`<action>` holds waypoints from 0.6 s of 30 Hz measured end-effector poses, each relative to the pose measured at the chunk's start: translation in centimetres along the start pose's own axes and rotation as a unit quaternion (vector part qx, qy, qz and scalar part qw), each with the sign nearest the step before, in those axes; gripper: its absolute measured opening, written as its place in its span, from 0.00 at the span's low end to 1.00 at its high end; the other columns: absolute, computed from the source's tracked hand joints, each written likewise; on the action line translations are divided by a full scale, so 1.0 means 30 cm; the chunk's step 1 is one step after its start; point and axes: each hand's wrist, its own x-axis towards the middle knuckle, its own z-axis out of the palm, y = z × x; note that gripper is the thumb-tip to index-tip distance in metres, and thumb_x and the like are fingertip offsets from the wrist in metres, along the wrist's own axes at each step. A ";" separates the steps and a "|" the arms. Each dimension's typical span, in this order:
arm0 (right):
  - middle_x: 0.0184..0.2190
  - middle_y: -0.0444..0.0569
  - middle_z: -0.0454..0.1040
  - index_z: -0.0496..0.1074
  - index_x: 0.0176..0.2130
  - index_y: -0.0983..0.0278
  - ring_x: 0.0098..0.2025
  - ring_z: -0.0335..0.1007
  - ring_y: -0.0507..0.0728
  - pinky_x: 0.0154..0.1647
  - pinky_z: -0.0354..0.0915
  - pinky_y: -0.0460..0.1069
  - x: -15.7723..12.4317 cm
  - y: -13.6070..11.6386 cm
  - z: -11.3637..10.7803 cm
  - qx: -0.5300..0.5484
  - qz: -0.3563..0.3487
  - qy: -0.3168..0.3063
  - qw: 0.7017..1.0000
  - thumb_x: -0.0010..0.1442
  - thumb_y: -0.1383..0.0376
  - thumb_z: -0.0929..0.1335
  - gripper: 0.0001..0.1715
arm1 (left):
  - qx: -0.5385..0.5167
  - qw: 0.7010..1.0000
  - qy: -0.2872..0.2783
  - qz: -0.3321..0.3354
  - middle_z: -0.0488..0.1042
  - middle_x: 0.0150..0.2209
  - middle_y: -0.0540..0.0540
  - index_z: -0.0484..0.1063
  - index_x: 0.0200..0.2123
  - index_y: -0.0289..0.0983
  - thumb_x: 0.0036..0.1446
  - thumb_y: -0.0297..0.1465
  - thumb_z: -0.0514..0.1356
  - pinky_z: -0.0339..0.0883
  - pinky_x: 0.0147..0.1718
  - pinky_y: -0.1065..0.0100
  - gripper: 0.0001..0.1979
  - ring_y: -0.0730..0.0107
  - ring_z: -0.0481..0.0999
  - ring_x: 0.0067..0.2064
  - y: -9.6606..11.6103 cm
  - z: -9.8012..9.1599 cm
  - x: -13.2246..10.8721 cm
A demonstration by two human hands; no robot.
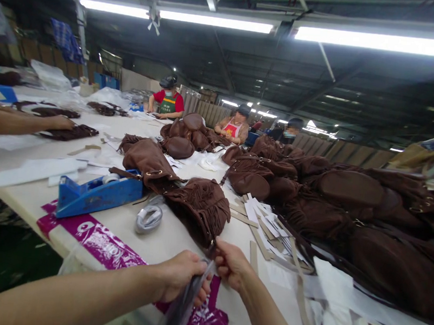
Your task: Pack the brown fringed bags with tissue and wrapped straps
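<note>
My left hand (pixel 181 276) is closed on a clear plastic bag (pixel 180 307) that hangs down below it near the table's front edge. My right hand (pixel 232 265) pinches the top edge of the same bag, close beside the left. Just beyond both hands lies a brown fringed suede bag (pixel 198 203) on the white table (pixel 169 239). A magenta printed plastic bag (pixel 101 243) lies flat under my left forearm.
A blue tape dispenser (pixel 97 195) and a coil of grey cord (pixel 148 218) sit left of the fringed bag. Cardboard and paper strips (pixel 265 224) lie to the right. Heaps of brown bags (pixel 349 203) fill the right side. Another person's arm (pixel 21 121) rests at far left; three people sit at the far end.
</note>
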 end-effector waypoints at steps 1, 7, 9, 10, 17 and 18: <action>0.14 0.35 0.59 0.61 0.24 0.64 0.12 0.46 0.41 0.11 0.34 0.36 0.013 -0.003 -0.001 -0.008 -0.003 0.004 1.000 0.54 0.54 0.73 0.22 | -0.006 1.000 0.002 0.002 0.70 0.20 0.47 0.66 0.28 0.32 0.57 0.38 0.58 0.64 0.21 0.70 0.14 0.72 0.69 0.19 0.001 0.001 0.007; 0.12 0.32 0.56 0.59 0.22 0.63 0.11 0.44 0.42 0.11 0.34 0.38 0.040 -0.008 0.016 -0.061 -0.039 0.002 0.997 0.46 0.56 0.76 0.25 | -0.004 1.000 0.011 -0.010 0.70 0.19 0.43 0.68 0.27 0.30 0.64 0.40 0.51 0.65 0.21 0.69 0.20 0.70 0.70 0.18 0.036 0.008 0.065; 0.11 0.32 0.56 0.59 0.23 0.62 0.11 0.44 0.42 0.11 0.34 0.38 0.031 -0.006 0.015 -0.079 -0.055 -0.002 0.995 0.43 0.58 0.77 0.24 | 0.012 0.999 0.029 -0.044 0.71 0.19 0.41 0.69 0.28 0.28 0.67 0.36 0.45 0.65 0.20 0.69 0.22 0.68 0.70 0.18 0.053 0.014 0.080; 0.10 0.32 0.56 0.60 0.23 0.63 0.10 0.44 0.42 0.11 0.34 0.38 0.025 -0.002 0.013 -0.086 -0.061 -0.006 0.994 0.42 0.58 0.77 0.24 | 0.011 0.998 0.031 -0.061 0.71 0.19 0.40 0.69 0.29 0.28 0.67 0.35 0.43 0.65 0.20 0.68 0.23 0.67 0.70 0.18 0.061 0.018 0.086; 0.14 0.36 0.64 0.65 0.26 0.64 0.13 0.56 0.46 0.12 0.52 0.41 -0.044 0.024 -0.016 -0.092 -0.104 0.005 0.990 0.43 0.55 0.76 0.21 | -0.141 0.982 -0.010 -0.125 0.66 0.17 0.48 0.68 0.31 0.30 0.66 0.30 0.42 0.71 0.23 0.64 0.18 0.70 0.66 0.17 0.075 0.059 0.142; 0.17 0.39 0.69 0.66 0.28 0.64 0.15 0.60 0.47 0.13 0.57 0.42 -0.064 0.025 -0.024 -0.091 -0.112 0.014 0.989 0.45 0.53 0.75 0.21 | -0.162 0.980 -0.010 -0.118 0.64 0.17 0.49 0.67 0.31 0.31 0.66 0.29 0.43 0.72 0.24 0.64 0.16 0.72 0.64 0.16 0.075 0.064 0.151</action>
